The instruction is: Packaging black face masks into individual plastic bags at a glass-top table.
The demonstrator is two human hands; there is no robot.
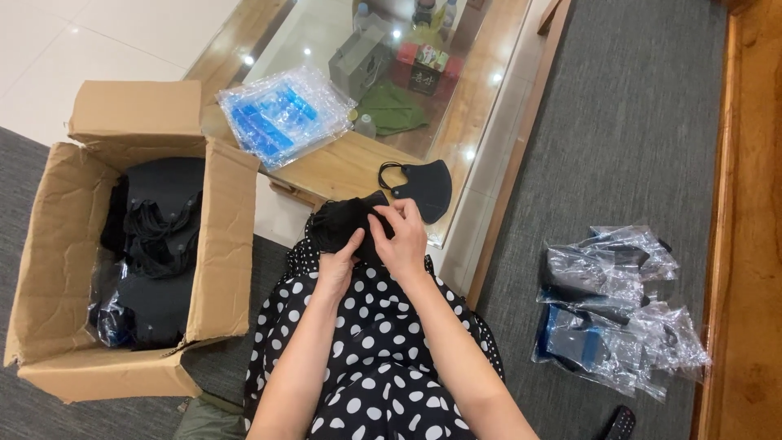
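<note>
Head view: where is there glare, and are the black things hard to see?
In the head view, ceiling lights glare as bright spots on the glass table top; the plastic bags on the carpet shine white; the black masks in the cardboard box merge into one dark mass; both hands, left and right, are evenly lit and sharp.

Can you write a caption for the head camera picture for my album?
Both hands, left and right, hold a black mask between a cardboard box and bagged masks.
</note>
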